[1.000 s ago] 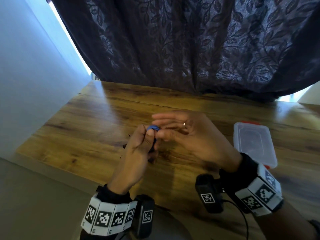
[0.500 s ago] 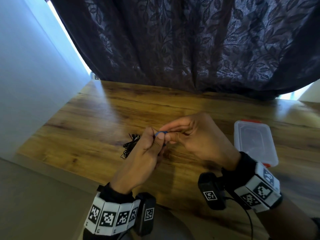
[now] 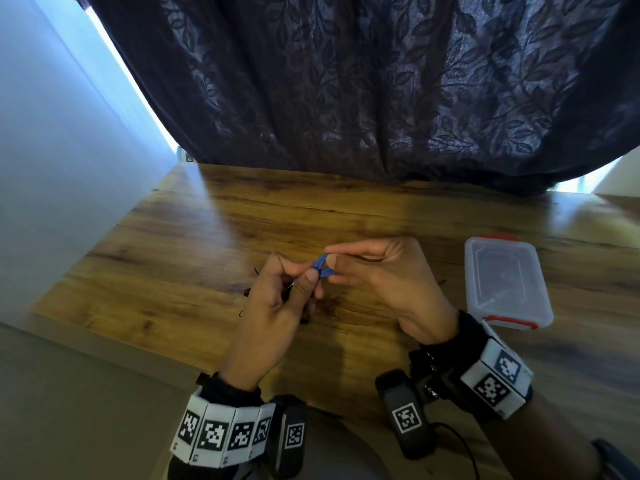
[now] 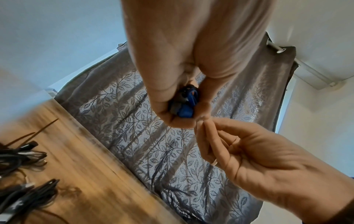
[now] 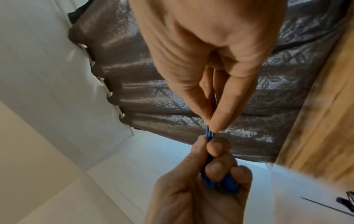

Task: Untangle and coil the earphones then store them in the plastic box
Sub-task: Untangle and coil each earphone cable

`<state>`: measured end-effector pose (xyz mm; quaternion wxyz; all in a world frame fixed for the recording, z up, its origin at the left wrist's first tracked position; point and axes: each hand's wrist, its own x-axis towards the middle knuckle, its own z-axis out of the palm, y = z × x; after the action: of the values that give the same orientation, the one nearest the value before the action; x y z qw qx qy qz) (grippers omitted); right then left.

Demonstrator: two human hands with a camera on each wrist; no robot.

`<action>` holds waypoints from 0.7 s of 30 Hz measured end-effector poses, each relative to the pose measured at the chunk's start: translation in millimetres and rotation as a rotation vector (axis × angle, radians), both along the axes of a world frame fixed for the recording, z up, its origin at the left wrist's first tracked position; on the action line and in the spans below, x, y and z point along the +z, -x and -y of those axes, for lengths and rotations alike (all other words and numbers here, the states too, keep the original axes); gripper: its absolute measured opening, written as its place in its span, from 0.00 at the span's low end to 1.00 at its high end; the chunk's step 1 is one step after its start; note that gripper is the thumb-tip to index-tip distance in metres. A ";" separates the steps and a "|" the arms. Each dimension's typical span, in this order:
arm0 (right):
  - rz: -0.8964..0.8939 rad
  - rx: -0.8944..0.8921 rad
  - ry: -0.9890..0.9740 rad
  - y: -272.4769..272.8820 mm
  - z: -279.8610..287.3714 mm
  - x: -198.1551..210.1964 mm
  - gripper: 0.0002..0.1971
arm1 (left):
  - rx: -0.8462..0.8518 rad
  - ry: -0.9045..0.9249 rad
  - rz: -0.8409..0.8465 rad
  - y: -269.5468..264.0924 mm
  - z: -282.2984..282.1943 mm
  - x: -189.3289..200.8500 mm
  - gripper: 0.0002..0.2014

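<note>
Both hands meet above the middle of the counter, working on one small blue item. The left hand is curled, thumb and fingers closed around a bundle of blue earphones whose glossy, ribbed cable strands show between the fingertips; its wrist rises from the lower centre of the head view. The right hand reaches in from the right with thumb and forefinger pinching the upper end of the same blue strands, the remaining fingers loosely extended above. In the head view the blue cable sits just where the two sets of fingertips touch, raised off the wood.

A second tangle of thin black cables lies on the counter at the lower left of the left wrist view, partly hidden behind the left hand in the head view. The plastic box, clear and rectangular with rounded corners, its lid on and red clips at both short ends, rests on the counter at the right of the frame, near the right wrist but apart from it. The counter has a warm, glossy wood grain. A dark curtain with a woven leaf pattern hangs behind it.
</note>
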<state>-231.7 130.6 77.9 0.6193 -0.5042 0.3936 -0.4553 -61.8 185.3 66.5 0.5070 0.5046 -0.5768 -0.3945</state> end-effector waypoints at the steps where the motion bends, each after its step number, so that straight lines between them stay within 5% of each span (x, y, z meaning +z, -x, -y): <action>1: 0.017 -0.007 -0.013 -0.6 -0.9 -2.0 0.10 | 0.010 -0.001 0.010 0.0 0.7 -1.8 0.08; 6: -0.131 -0.110 -0.034 3.7 7.9 -24.6 0.07 | 0.064 0.001 0.123 2.7 9.4 -10.8 0.04; 10: -0.936 -0.220 0.021 33.9 41.3 -48.7 0.09 | 0.097 -0.024 0.119 5.6 10.5 -14.4 0.03; 12: -1.132 -0.292 -0.085 44.6 58.0 -56.2 0.09 | 0.102 -0.032 0.120 3.8 9.8 -15.9 0.02; 21: -1.372 -0.261 -0.177 52.1 85.7 -75.5 0.06 | 0.107 -0.041 0.106 -8.0 8.5 -18.5 0.04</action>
<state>-283.8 44.9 2.4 0.2102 -0.5739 0.7883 -0.0712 -53.8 176.8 48.0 0.4857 0.5652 -0.5668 -0.3513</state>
